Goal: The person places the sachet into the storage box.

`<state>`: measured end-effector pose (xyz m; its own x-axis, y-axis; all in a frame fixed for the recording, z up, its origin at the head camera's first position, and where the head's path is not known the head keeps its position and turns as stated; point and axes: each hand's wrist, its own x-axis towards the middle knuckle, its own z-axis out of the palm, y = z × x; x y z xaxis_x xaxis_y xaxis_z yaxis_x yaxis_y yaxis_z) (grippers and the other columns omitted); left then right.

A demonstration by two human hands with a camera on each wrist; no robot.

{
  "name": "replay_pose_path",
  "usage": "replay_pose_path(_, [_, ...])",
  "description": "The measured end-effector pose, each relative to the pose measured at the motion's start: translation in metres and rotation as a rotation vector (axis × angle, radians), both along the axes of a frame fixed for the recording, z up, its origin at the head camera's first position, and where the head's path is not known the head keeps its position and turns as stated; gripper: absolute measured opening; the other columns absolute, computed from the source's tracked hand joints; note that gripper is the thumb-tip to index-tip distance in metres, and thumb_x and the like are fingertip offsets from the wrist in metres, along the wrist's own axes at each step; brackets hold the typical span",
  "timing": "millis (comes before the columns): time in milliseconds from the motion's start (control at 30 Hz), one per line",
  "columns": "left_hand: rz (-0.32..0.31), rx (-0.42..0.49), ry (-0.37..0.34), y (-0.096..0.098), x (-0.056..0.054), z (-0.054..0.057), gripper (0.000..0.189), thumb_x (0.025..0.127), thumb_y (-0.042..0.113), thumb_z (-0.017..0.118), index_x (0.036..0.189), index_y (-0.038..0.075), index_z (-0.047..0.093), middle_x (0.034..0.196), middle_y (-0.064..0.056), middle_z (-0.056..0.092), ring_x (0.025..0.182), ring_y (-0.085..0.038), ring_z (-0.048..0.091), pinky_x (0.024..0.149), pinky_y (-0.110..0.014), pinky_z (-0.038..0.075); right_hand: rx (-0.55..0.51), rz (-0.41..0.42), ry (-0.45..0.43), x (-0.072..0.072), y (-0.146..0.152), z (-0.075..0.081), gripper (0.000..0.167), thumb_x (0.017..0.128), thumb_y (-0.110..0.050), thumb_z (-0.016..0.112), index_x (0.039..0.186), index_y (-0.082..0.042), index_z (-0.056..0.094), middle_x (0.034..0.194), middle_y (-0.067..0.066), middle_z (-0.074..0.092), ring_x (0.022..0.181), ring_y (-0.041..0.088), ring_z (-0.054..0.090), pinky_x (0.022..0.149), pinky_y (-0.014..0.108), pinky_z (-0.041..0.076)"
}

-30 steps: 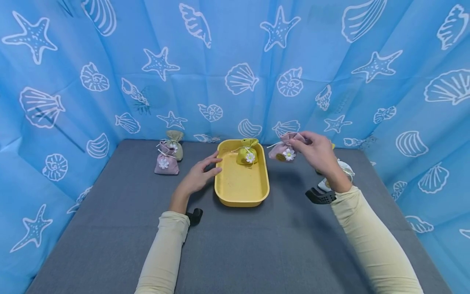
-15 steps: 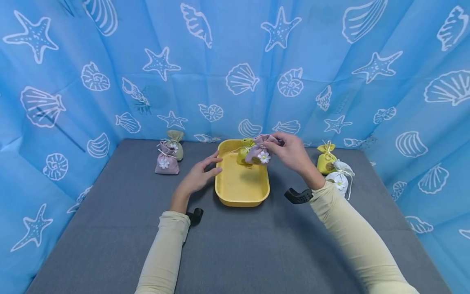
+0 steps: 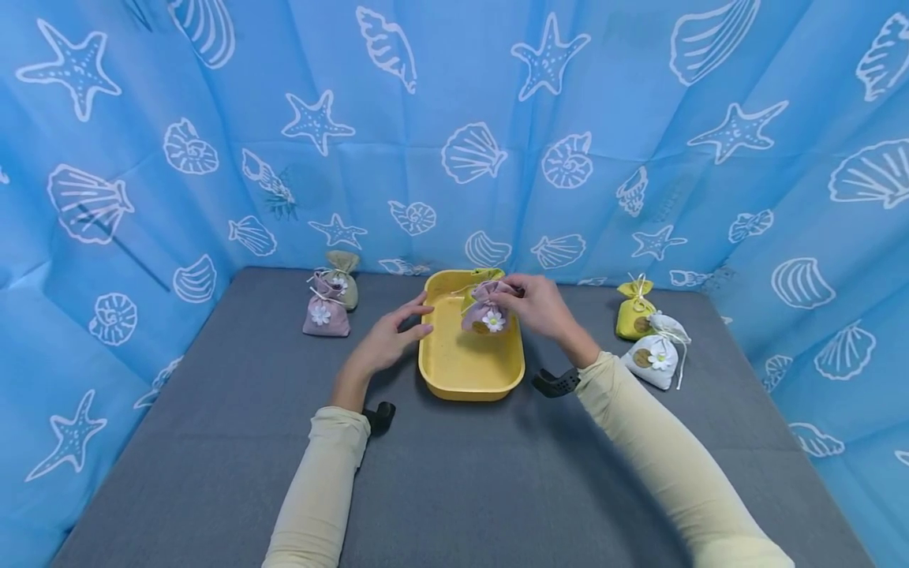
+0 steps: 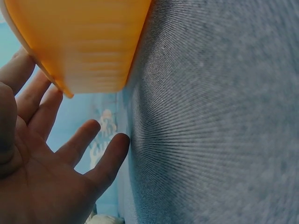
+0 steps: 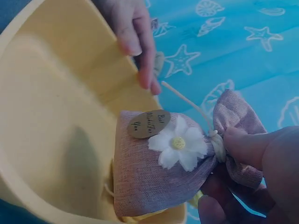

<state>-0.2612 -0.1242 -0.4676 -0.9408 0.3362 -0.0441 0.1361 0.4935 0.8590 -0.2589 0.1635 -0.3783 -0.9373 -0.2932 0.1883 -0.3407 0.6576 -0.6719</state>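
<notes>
The right hand (image 3: 543, 309) pinches the gathered neck of a dusty-mauve cloth pouch (image 3: 474, 317), its grip closed between thumb and fingers just below the frilled top. The pouch hangs over the far part of a yellow rectangular plastic tray (image 3: 465, 364); whether it touches the tray's floor cannot be told. It bears a white fabric flower (image 5: 178, 143) with a yellow centre, a brown oval tag (image 5: 148, 124) and a pale tie cord. Behind it, partly hidden, is a yellow-green cloth pouch (image 3: 488, 274) in the tray.

The left hand (image 3: 383, 341) holds nothing: its fingers are spread, some tips at the tray's left rim, others apart from it.

On the grey cloth-covered bench (image 3: 440, 481), well left of the tray, a second mauve pouch (image 3: 335, 321) stands before an olive-beige pouch (image 3: 351, 290). To the right, a yellow pouch (image 3: 629, 312) stands just behind a tilted white pouch (image 3: 655, 347).
</notes>
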Motion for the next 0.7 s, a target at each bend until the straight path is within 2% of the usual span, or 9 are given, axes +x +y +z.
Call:
replay_pose_path(100, [0.007, -0.004, -0.004, 0.001, 0.0, 0.0, 0.048, 0.102, 0.044, 0.06, 0.148, 0.031, 0.053, 0.167, 0.027, 0.022, 0.161, -0.02, 0.016, 0.128, -0.06, 0.018, 0.055, 0.006, -0.04, -0.005, -0.002, -0.007, 0.026, 0.099, -0.024, 0.068, 0.08, -0.01, 0.06, 0.068, 0.002, 0.047, 0.063, 0.017, 0.044, 0.058, 0.026, 0.035])
replay_pose_path(267, [0.015, -0.004, -0.004, 0.001, 0.0, -0.001, 0.045, 0.102, 0.042, 0.06, 0.146, 0.034, 0.053, 0.168, 0.023, 0.023, 0.161, -0.02, 0.017, 0.128, -0.06, 0.018, 0.188, 0.027, -0.099, -0.013, -0.005, -0.017, 0.029, 0.101, -0.026, 0.065, 0.076, -0.013, 0.056, 0.069, -0.001, 0.045, 0.063, 0.015, 0.046, 0.057, 0.026, 0.036])
replay_pose_path(467, [0.014, 0.004, 0.0, 0.002, 0.0, 0.001, 0.047, 0.102, 0.044, 0.06, 0.147, 0.031, 0.053, 0.167, 0.026, 0.023, 0.161, -0.019, 0.017, 0.128, -0.059, 0.018, 0.208, 0.019, -0.081, -0.014, -0.008, -0.018, 0.032, 0.1, -0.027, 0.065, 0.073, -0.014, 0.054, 0.064, -0.002, 0.043, 0.06, 0.015, 0.045, 0.055, 0.026, 0.035])
replay_pose_path(600, [0.015, -0.006, 0.001, 0.002, 0.0, 0.001, 0.047, 0.102, 0.045, 0.06, 0.147, 0.032, 0.053, 0.167, 0.026, 0.023, 0.161, -0.019, 0.017, 0.128, -0.059, 0.018, 0.204, 0.004, -0.1, -0.012, -0.008, -0.018, 0.028, 0.101, -0.029, 0.064, 0.079, -0.012, 0.06, 0.067, 0.0, 0.047, 0.061, 0.016, 0.047, 0.056, 0.026, 0.037])
replay_pose_path(700, [0.016, -0.009, 0.0, 0.002, 0.0, 0.0, 0.046, 0.102, 0.042, 0.06, 0.147, 0.031, 0.053, 0.167, 0.026, 0.023, 0.161, -0.02, 0.017, 0.128, -0.059, 0.018, 0.198, -0.007, -0.115, -0.01, -0.007, -0.018, 0.023, 0.101, -0.03, 0.064, 0.092, -0.01, 0.068, 0.075, 0.004, 0.056, 0.067, 0.017, 0.052, 0.059, 0.026, 0.04])
